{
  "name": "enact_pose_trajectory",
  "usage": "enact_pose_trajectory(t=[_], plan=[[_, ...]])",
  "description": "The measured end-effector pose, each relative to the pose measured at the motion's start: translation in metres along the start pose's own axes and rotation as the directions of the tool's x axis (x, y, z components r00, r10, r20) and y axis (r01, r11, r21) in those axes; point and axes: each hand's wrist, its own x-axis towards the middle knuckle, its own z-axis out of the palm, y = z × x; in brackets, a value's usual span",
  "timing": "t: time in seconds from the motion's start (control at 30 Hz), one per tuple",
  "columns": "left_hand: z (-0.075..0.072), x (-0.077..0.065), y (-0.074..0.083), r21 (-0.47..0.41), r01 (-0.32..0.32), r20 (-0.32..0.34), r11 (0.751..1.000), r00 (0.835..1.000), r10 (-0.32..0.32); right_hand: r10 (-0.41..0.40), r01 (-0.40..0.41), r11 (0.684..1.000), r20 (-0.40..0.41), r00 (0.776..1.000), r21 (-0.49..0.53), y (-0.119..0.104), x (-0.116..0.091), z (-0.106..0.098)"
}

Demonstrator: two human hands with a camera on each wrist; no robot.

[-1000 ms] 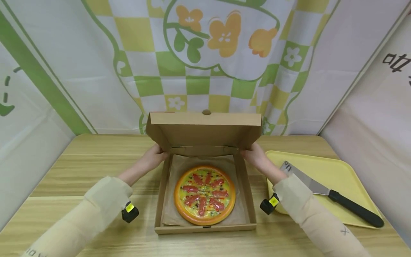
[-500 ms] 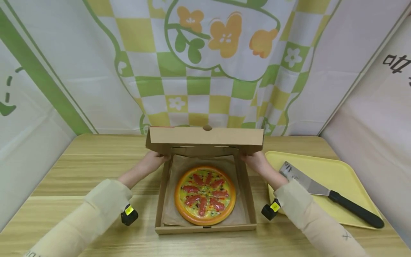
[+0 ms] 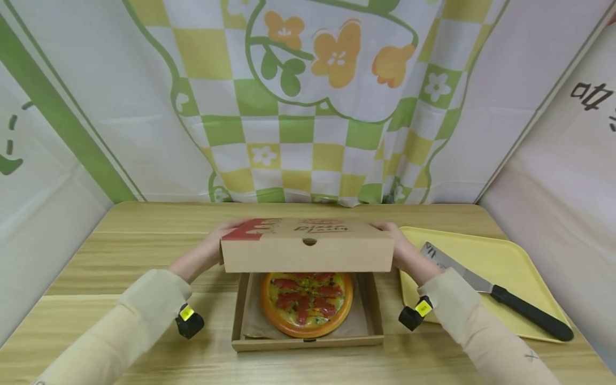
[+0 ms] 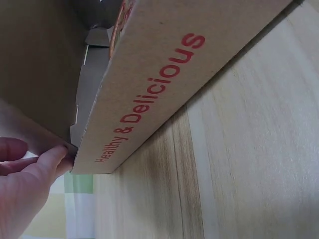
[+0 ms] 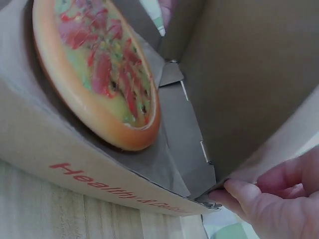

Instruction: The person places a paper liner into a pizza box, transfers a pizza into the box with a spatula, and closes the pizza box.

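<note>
A cardboard pizza box stands mid-table, its printed lid tilted partway down over the base. Inside, on brown paper, lies a round pizza with red toppings; the lid hides its far part in the head view. My left hand pinches the lid's side edge near the left rear corner. At the opposite rear corner, my right hand has thumb and fingers on the lid's other side edge. In the head view the lid partly covers the fingers of both hands.
A yellow tray lies to the right of the box. Across it rests a cake spatula with a black handle. A checked curtain hangs behind the wooden table, with white fabric walls at both sides.
The lid has swung down and toward me, so its printed top now shows and it covers the pizza's far part. Both hands move with it; the base, pizza and tray stay put.
</note>
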Motion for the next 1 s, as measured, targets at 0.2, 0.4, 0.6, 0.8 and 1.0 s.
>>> enact_pose_trajectory(t=[0.2, 0.4, 0.6, 0.8, 1.0], plan=[[-0.004, -0.001, 0.001, -0.035, 0.098, 0.020, 0.995, 0.995, -0.098, 0.217, -0.221, 0.974, -0.086, 0.972, -0.047, -0.058, -0.030, 0.031], [-0.002, -0.001, 0.000, -0.062, 0.136, 0.043, 0.989, 0.990, -0.133, 0.228, -0.231, 0.972, -0.066, 0.971, -0.044, -0.051, -0.028, 0.029], [0.000, -0.003, -0.005, -0.067, 0.101, 0.118, 0.993, 0.989, -0.092, 0.193, -0.195, 0.979, -0.031, 0.981, -0.065, -0.047, -0.030, 0.031], [0.000, -0.003, -0.011, -0.023, 0.073, 0.140, 0.997, 0.988, -0.069, 0.211, -0.211, 0.977, -0.011, 0.977, 0.015, -0.041, -0.032, 0.036], [0.003, -0.003, -0.012, -0.014, 0.060, 0.139, 0.998, 0.989, -0.058, 0.167, -0.171, 0.977, -0.041, 0.985, -0.127, -0.037, -0.033, 0.036]])
